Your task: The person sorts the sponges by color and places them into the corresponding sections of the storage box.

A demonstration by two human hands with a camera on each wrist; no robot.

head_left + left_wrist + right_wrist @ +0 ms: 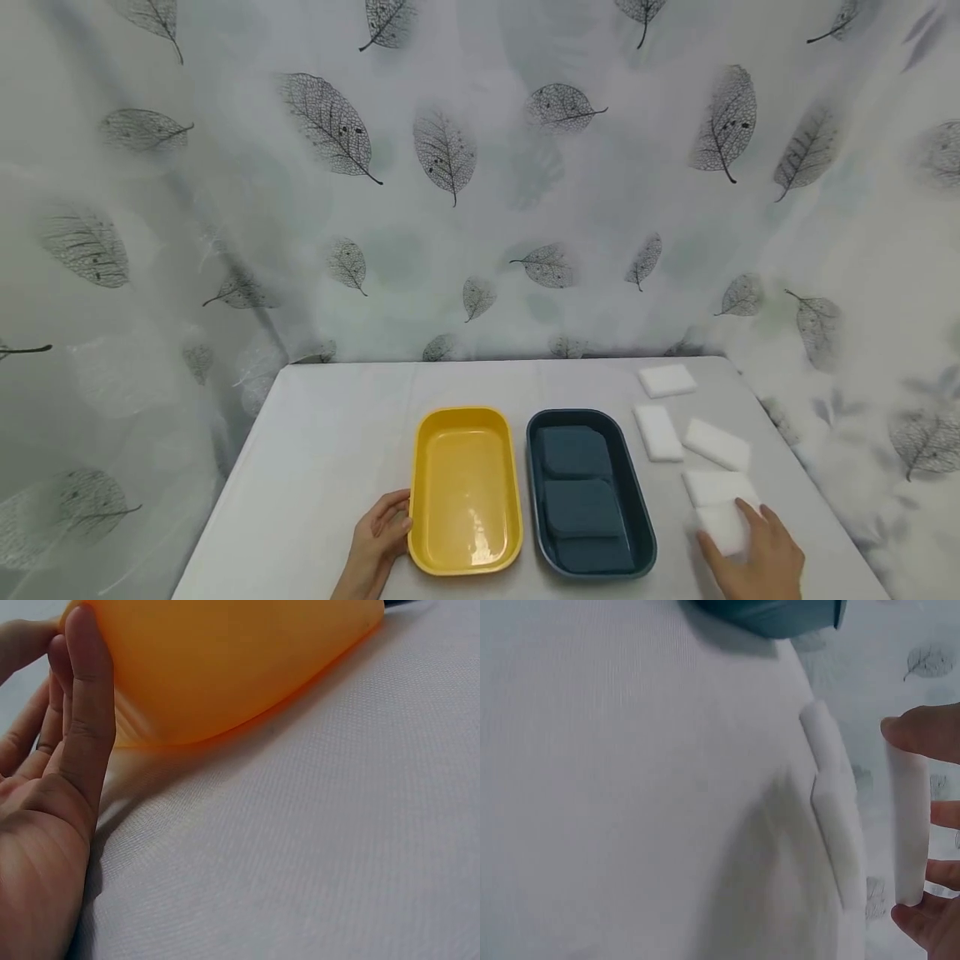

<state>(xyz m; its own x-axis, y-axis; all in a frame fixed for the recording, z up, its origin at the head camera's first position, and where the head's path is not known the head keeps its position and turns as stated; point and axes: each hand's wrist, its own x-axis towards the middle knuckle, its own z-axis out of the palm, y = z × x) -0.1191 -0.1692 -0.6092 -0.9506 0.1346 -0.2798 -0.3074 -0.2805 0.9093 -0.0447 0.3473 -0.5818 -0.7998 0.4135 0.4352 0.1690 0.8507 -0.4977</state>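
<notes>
My left hand (377,537) holds the left side of a yellow tray (465,562), its fingers up against the outer wall and rim. In the left wrist view, the tray's side (247,667) rises above the cloth beside the fingers. At the right, my right hand (765,554) grips a white, sponge-like block (723,529) by its ends between thumb and fingers. The right wrist view shows this block (910,825) edge-on, raised off the table. Another white block (718,486) lies just beyond it.
A dark blue tray (592,569) with a divided bottom stands right of the yellow one. More white blocks lie beyond the right hand: one (658,433) beside the blue tray, one (717,444) slanted, one (667,380) near the table's back edge. A leaf-patterned curtain (495,217) hangs behind.
</notes>
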